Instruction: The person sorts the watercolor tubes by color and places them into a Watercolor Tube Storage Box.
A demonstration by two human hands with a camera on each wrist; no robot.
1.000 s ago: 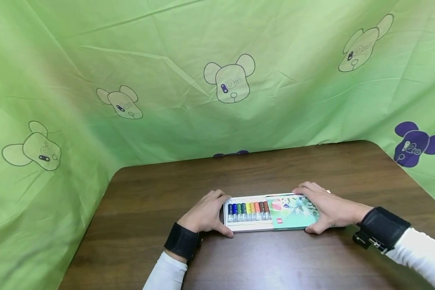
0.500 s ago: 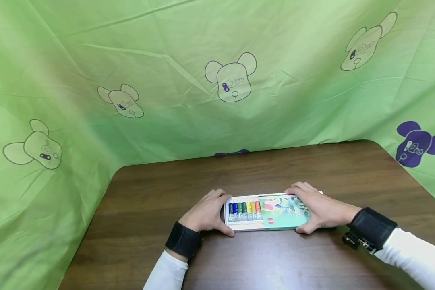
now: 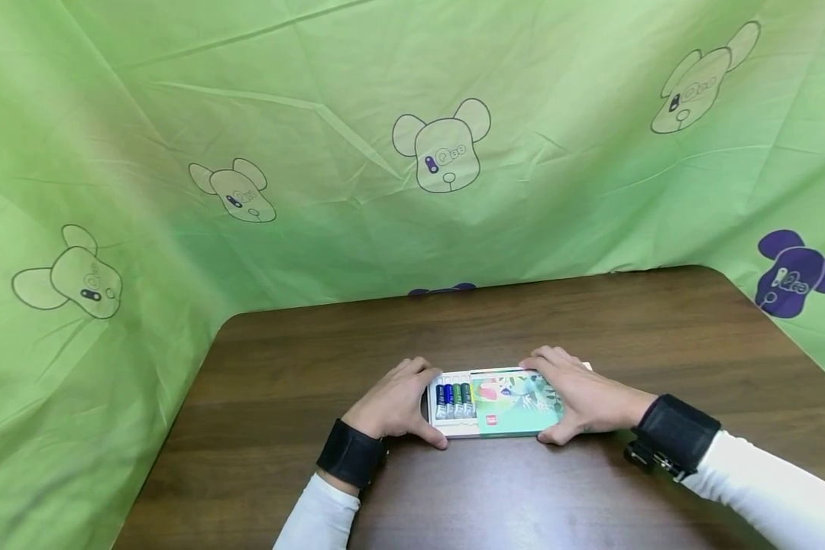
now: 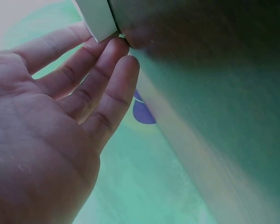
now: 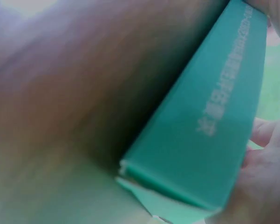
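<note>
Paint box sits mid-table [image 3: 302, 489]: left hand [image 3: 393, 405] grips the white tray [image 3: 454, 428] end, right hand [image 3: 580, 397] clamps the teal sleeve [image 3: 516, 405]. Looks light, thin cardboard, probably crushable, so hold the edges, not the middle.

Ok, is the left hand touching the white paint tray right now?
Touching. The left wrist view shows the fingertips pressed against the white tray end; the head view shows the left hand wrapped around that end.

The table [image 3: 522, 489] is dark wood-grain, smooth with a soft sheen. The green backdrop [image 3: 316, 153] is thin creased cloth, matt. The teal sleeve [image 3: 519, 403] looks like smooth printed card; the white tray [image 3: 454, 429] matt card.
</note>
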